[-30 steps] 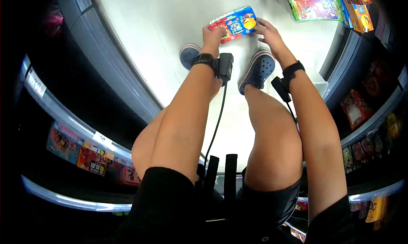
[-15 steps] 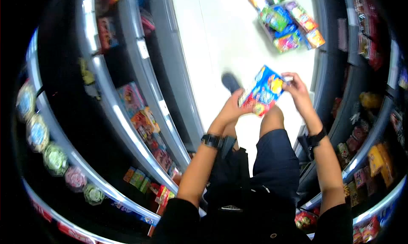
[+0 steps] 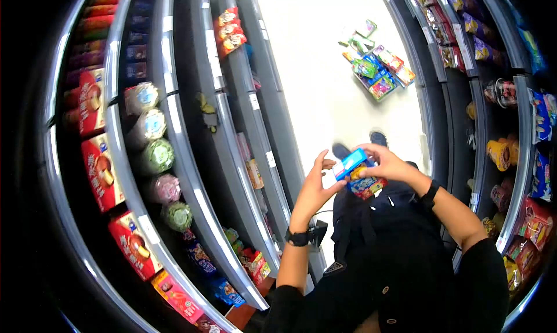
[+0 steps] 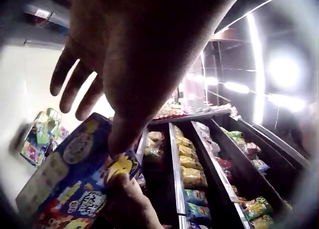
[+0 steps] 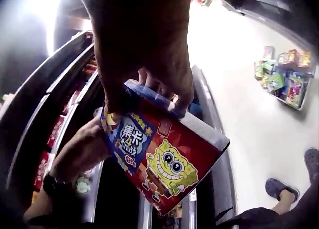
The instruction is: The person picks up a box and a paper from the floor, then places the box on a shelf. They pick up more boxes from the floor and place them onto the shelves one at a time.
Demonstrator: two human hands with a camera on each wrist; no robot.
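A blue-and-red snack box [image 3: 366, 187] [image 4: 82, 189] [image 5: 169, 164], with a yellow cartoon figure on its red side, is held tilted in front of the torso. My right hand [image 3: 390, 166] [image 5: 149, 55] grips it, fingers over one edge and thumb on the printed face. On the other side is my left hand [image 3: 313, 192] [image 4: 119, 55], its fingers spread and straight, its thumb touching the box by a corner. Part of the left hand [image 5: 82, 147] is hidden behind the box in the right wrist view.
Dark shelves with snack packs line both sides, including red boxes [image 3: 102, 172] and round wrapped packs [image 3: 158, 155] at left, and blue bags [image 3: 542, 117] at right. On the pale floor [image 3: 313, 60] stands a container filled with colourful packs [image 3: 382, 87], with several green packs beside it.
The view has risen and swung, showing more shelving. The box has come nearer the torso and turned. The left hand's fingers have come off the box and spread; the right hand has shifted its hold.
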